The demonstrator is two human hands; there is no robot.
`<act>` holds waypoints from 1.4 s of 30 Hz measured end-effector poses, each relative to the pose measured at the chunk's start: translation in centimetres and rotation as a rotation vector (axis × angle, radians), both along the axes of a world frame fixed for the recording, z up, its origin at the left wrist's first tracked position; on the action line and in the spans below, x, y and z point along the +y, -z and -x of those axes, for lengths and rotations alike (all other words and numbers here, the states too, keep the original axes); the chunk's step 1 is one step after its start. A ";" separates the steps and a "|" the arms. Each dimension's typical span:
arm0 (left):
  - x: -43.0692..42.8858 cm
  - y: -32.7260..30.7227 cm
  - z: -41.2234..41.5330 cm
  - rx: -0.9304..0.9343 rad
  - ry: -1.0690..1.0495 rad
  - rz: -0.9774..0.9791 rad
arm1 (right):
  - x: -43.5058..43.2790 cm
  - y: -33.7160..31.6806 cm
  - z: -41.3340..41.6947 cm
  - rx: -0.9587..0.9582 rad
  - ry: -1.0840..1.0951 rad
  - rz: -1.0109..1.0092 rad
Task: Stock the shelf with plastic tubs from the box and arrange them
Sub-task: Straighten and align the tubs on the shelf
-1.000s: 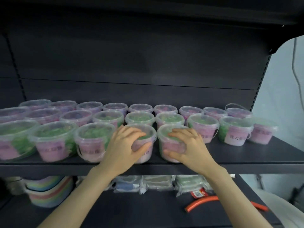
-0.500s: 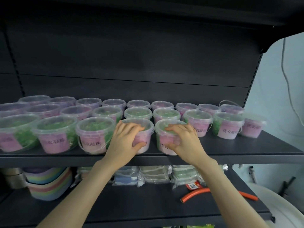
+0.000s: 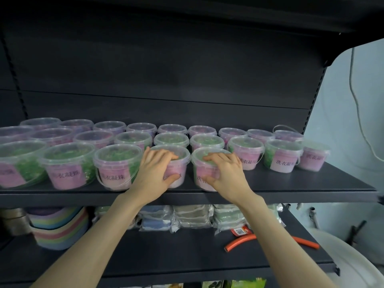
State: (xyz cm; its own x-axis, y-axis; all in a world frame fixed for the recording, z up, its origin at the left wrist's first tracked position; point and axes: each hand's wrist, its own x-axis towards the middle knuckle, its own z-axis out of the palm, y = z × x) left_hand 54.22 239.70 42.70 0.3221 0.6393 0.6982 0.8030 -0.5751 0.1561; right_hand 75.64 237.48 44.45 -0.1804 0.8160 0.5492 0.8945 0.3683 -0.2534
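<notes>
Pink labels with black Chinese print face outward on the clear, lidded tubs [image 3: 117, 167], which stand in three rows on the dark shelf [image 3: 291, 194]. On the front-row tub just left of the hands the characters 衣凝珠 read plainly, and on a middle-row tub [image 3: 282, 161] farther right 洗衣凝 shows, the rest too blurred to read. The left hand [image 3: 154, 173] grasps the left tub [image 3: 182, 163], fingers curled over its lid and thumb pressed on the label, which it mostly hides. The right hand [image 3: 226, 175] grasps the right tub [image 3: 200, 169] in the same way, and only 洗 shows beside its thumb. Both tubs stand upright in the front row, close together but with a narrow gap between them, just behind the shelf's near edge. To the right of the right tub the near strip of the shelf lies bare up to its right end, where the last tubs stand back from the edge. On the lower shelf [image 3: 166, 252] lie an orange hose [image 3: 239, 242] and a red tag [image 3: 241, 231] with a QR code, its print too small to read. Also there are clear-wrapped packets [image 3: 187, 219] and, at the left, a stack of pastel bowls [image 3: 58, 227].
</notes>
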 end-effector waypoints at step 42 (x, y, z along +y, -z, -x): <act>-8.6 -2.0 -30.0 0.001 -0.106 0.000 | -6.7 -0.3 -29.9 0.159 -0.002 -0.004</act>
State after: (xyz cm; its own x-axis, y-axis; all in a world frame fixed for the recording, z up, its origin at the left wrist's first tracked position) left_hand 84.22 231.11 44.69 0.2532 0.6702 0.6977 0.8597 -0.4865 0.1553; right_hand 105.58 230.79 44.75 -0.0929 0.8136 0.5740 0.8426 0.3714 -0.3901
